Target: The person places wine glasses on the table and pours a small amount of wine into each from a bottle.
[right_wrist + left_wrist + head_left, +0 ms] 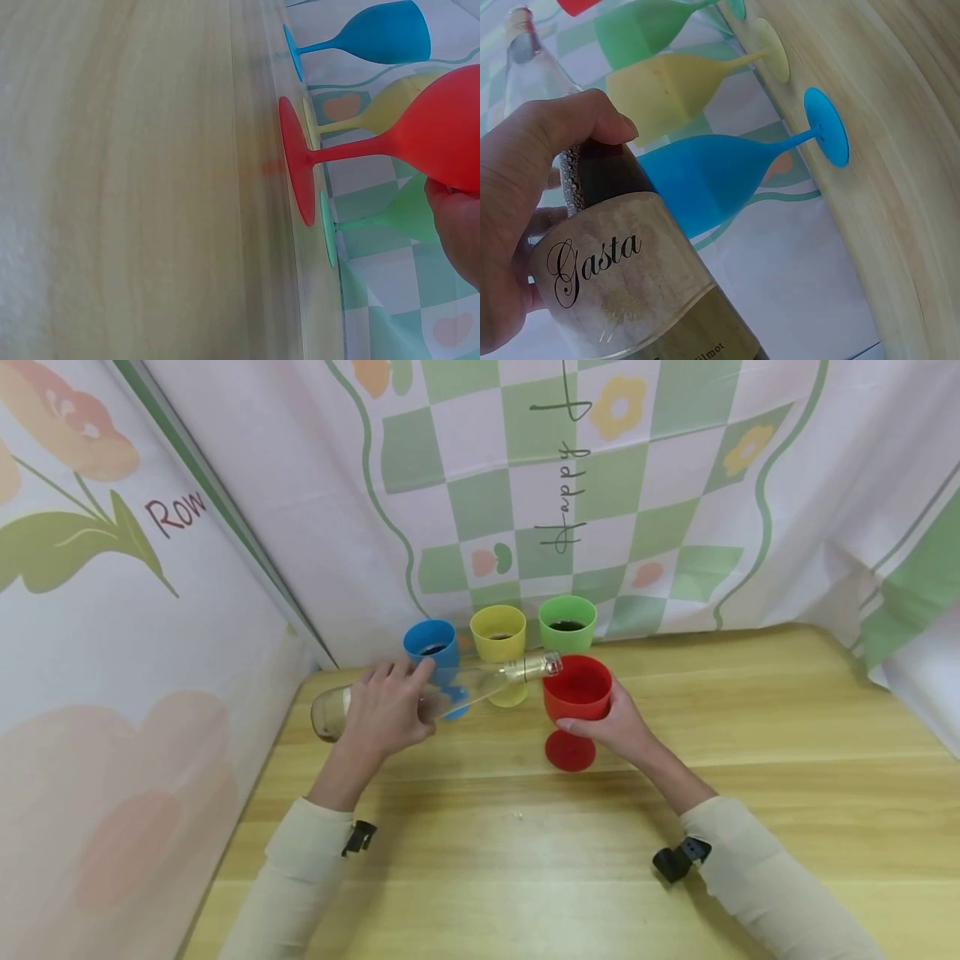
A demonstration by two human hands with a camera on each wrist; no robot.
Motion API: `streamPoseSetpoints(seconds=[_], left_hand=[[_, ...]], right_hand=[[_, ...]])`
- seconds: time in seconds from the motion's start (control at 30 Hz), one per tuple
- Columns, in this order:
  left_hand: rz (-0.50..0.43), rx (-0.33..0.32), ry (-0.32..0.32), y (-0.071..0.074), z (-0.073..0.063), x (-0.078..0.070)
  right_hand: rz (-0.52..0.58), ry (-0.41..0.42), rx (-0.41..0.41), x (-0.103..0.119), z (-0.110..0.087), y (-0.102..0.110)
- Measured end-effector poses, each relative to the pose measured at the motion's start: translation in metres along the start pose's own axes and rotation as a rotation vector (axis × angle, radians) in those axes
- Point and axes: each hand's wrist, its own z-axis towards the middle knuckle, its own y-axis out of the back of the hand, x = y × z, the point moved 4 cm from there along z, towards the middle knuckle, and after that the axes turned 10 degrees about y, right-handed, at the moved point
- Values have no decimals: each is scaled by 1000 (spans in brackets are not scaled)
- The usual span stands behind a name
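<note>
My left hand grips a clear glass bottle round its body. The bottle is tilted almost flat, its mouth right at the left rim of a red goblet. In the left wrist view the bottle's label reads "Gasta", and dark liquid shows inside near the thumb. My right hand holds the red goblet's bowl, fingers round its right side and thumb across the front. The goblet is upright; its round base shows in the right wrist view.
Behind stand a blue goblet, a yellow goblet and a green goblet, each with dark liquid inside. They are in a row on the wooden table, close to a patterned cloth. Another printed cloth hangs at the left.
</note>
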Motion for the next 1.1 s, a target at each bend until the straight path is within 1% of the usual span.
streamPoseSetpoints(seconds=[0.23,0.5,0.63,0.73,0.93,1.1], left_hand=[[24,-21,-14,4,1,1],[92,-83,-50,7,2,2],[105,-108,-67,9,3,3],[109,-112,-76,10,4,4],[145,-122,-102,12,8,3],[159,-100,-97,14,8,2]], right_hand=[[1,-15,-4,-1,0,0],[-6,-3,-3,-2,-1,0],[-3,8,-2,-1,-1,0],[-2,12,-1,0,-1,0],[-1,-12,-3,-1,-1,0],[-3,-15,-2,-1,-1,0]])
